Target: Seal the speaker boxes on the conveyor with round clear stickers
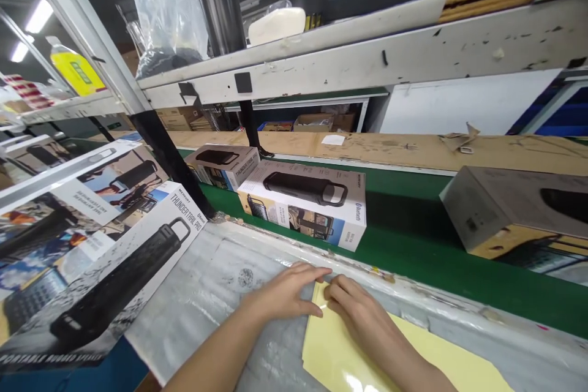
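Observation:
A stack of glossy yellow sheets (331,352) lies on the plastic-covered bench top in front of me. At its upper left corner is my left hand (291,291), with fingers stretched out and the thumb apart, the thumb tip by the sheets' edge. My right hand (361,312) rests over the stack. Its fingers are curled and pinch at the same corner of the top yellow sheet; the exact fingertip contact is partly hidden. The two hands are close together but apart.
Beyond the bench runs a green conveyor belt (399,208) carrying speaker boxes, among them a near box (305,202) and a right box (519,214). Large printed speaker cartons (124,263) stand at left. A white shelf beam (321,67) crosses above, with a dark post (172,165).

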The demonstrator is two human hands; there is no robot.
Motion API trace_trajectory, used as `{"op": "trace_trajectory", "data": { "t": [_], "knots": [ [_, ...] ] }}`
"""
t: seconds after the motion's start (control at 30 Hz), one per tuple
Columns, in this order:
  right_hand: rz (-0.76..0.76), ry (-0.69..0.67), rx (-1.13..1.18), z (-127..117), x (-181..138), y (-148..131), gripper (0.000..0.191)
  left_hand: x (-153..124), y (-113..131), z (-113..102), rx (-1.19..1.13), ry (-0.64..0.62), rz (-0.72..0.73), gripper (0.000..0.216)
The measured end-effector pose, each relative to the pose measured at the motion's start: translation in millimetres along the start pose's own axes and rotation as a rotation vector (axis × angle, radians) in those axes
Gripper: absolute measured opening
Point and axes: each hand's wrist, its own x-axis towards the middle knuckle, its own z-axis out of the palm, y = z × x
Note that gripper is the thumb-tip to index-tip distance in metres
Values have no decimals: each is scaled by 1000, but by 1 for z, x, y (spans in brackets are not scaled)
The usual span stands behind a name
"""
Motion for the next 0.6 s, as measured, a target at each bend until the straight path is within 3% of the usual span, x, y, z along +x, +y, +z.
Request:
{"op": "trace_trajectory", "data": {
  "t": [0.13, 0.23, 0.37, 0.6],
  "knots": [
    [99, 14, 271, -21, 2, 5, 22, 0, 1, 1, 26, -18, 7, 85],
    [235, 96, 447, -44, 0, 12, 23, 0, 2, 0, 38, -16, 47, 79],
    [420, 164, 514, -60, -9, 17, 31, 1, 6, -2, 30, -38, 34, 68],
    [45, -125, 130, -47, -16, 15, 62, 1, 8, 0, 3, -14, -28, 61]
  ]
}}
